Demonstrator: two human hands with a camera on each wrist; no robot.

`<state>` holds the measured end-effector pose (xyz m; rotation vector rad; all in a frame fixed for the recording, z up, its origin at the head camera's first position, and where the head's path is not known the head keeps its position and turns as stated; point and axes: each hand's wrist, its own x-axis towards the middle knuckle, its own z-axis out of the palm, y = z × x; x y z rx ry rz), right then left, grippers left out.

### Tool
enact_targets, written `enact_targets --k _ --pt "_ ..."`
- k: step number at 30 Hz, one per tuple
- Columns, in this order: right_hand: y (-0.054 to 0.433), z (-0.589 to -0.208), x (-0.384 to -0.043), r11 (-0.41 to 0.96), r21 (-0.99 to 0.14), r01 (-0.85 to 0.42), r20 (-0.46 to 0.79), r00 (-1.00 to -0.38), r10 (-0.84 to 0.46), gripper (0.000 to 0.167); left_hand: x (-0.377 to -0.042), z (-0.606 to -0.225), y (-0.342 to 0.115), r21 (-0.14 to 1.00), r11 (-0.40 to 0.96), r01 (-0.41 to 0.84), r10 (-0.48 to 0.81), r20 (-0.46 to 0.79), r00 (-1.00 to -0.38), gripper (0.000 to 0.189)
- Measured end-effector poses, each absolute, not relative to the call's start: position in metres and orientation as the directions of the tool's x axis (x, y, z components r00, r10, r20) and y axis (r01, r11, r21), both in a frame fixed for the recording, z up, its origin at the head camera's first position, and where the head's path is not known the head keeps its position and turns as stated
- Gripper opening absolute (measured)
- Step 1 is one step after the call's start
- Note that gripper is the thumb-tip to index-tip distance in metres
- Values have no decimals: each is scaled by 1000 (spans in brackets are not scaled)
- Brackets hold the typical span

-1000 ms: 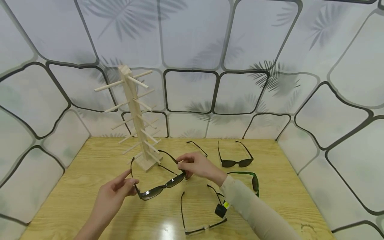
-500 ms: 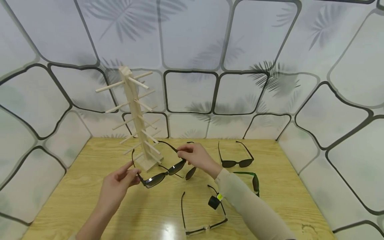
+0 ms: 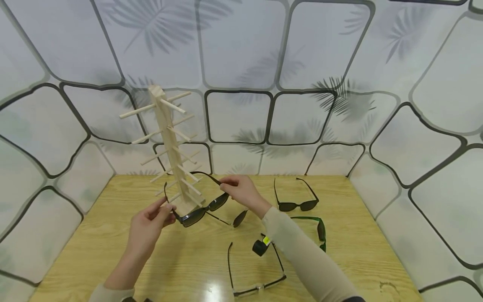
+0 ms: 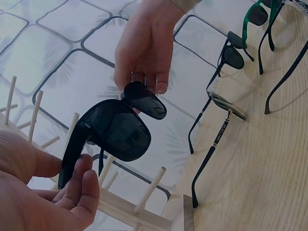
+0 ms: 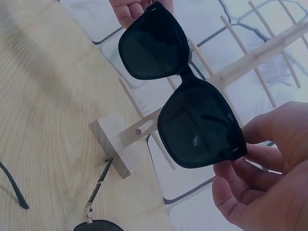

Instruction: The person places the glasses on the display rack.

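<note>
Holding one pair of black sunglasses between two hands, left of centre in the head view, raised above the wooden table. Left hand: narrow grip, thumb and fingers pinching one temple arm near its hinge. Right hand: likewise narrow, thumb and fingers pinching the opposite arm near its hinge. Arms unfolded, pointing toward the upper part of the frame; front slants, lower toward the left of the frame.

Wooden stand, upright, with pegs on both sides, stands directly behind the sunglasses at left of frame. Arms of the held pair overlap its lower pegs in the head view; contact cannot be determined.

Other items on table: a pair with a dark lens just below the right hand, partly hidden; dark sunglasses with open arms, right of centre; green-framed glasses below these, partly covered by the right sleeve; dark-browed glasses at bottom centre, arms pointing up the frame. Small black block with a yellow tag beside the sleeve. Patterned backdrop fills the upper frame.
</note>
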<state>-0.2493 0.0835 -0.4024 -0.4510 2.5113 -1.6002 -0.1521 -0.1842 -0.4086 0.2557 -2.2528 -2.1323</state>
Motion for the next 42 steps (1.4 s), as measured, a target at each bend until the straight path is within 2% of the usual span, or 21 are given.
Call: enact_targets --k 7,16,31,42 --pt "79 -406 -256 385 -908 -165 43 -951 -306 34 -160 -411 -183 995 13 -103 -161 -100 -982 57" --pt "73 -409 -264 410 -887 -212 72 -941 -332 39 -167 -413 -186 992 17 -126 -173 -121 -977 57" --pt "64 -408 -275 424 -882 -204 70 -948 -311 37 -176 -404 -190 986 -22 -166 -155 -167 -974 59" --pt "59 -405 -280 376 -904 -201 82 -947 -310 40 -186 -405 -192 976 -112 -185 -174 -203 -964 53"
